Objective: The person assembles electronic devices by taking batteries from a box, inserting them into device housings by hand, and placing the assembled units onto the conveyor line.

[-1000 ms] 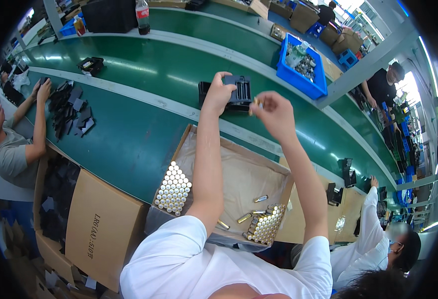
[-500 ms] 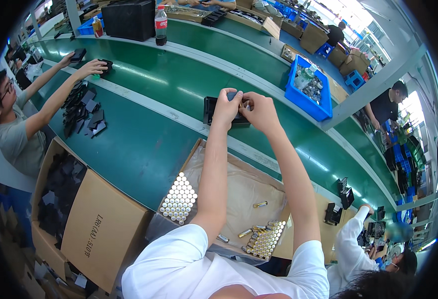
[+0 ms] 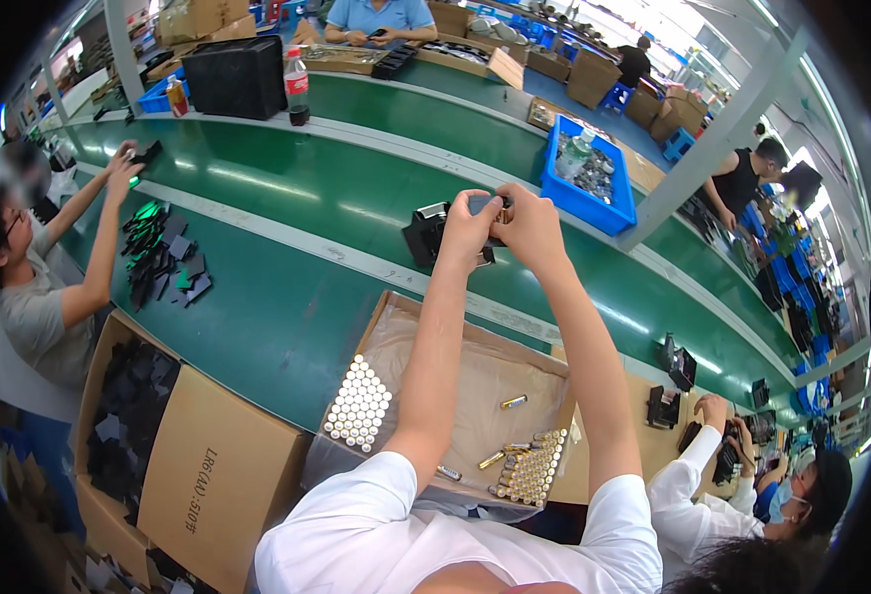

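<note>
Black battery holder (image 3: 433,236): gripped by both hands, left hand (image 3: 467,230) and right hand (image 3: 526,226) closed around its top, raised over the green conveyor belt (image 3: 287,198). Below the forearms: cardboard box (image 3: 475,366) containing upright batteries (image 3: 358,404), plus loose ones beside a second cluster (image 3: 529,467).

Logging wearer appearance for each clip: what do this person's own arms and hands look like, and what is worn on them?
Both arms come up from the lower edge in short white sleeves that end near the shoulders, leaving the forearms bare. The left hand and right hand are bare too: no gloves, and no watch, band or ring shows on either wrist or on the fingers in view.
</note>
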Demonstrator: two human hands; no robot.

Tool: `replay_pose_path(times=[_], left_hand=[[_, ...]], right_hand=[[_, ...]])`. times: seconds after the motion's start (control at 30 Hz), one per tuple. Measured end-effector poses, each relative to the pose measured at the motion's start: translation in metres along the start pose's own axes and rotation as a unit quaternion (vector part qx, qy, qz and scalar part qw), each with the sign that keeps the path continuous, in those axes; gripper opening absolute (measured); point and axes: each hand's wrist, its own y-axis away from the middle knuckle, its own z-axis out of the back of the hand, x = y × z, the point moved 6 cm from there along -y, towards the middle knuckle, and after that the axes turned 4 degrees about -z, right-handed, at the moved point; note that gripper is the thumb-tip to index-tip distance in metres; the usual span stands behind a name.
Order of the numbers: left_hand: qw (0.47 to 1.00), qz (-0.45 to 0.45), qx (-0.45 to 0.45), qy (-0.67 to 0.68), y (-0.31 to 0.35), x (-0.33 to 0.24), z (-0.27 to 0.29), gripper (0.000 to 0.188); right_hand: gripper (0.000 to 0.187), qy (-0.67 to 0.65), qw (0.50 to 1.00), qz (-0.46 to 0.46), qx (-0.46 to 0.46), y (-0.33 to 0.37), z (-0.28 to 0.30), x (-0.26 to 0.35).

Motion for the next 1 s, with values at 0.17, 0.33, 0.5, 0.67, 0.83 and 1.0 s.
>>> replay_pose_path(times=[0.17,0.33,0.5,0.67,0.83,1.0], left_hand=[[0.998,-0.020,0.060,-0.015,-0.005,0.035,-0.033,0.035],[0.997,-0.012,0.047,-0.063,-0.003,0.073,-0.056,0.032],[0.996,0.013,0.039,-0.083,-0.005,0.099,-0.056,0.031],[0.995,0.036,0.043,-0.085,-0.005,0.109,-0.055,0.034],[0.995,0.091,0.041,-0.008,-0.002,0.113,-0.054,0.045],[0.989,0.133,0.058,0.035,0.004,0.110,-0.053,0.057]], right_hand=[[0.025,-0.027,0.999,-0.039,-0.010,0.023,0.033,-0.025],[0.022,-0.082,0.994,-0.061,-0.048,0.054,0.038,-0.066],[0.022,-0.128,0.981,-0.108,-0.100,0.067,0.038,-0.096],[0.024,-0.144,0.978,-0.072,-0.135,0.070,0.037,-0.111],[0.025,0.054,0.984,0.082,-0.149,0.080,0.032,-0.096],[0.025,0.049,0.990,0.027,-0.127,0.088,0.025,-0.110]])
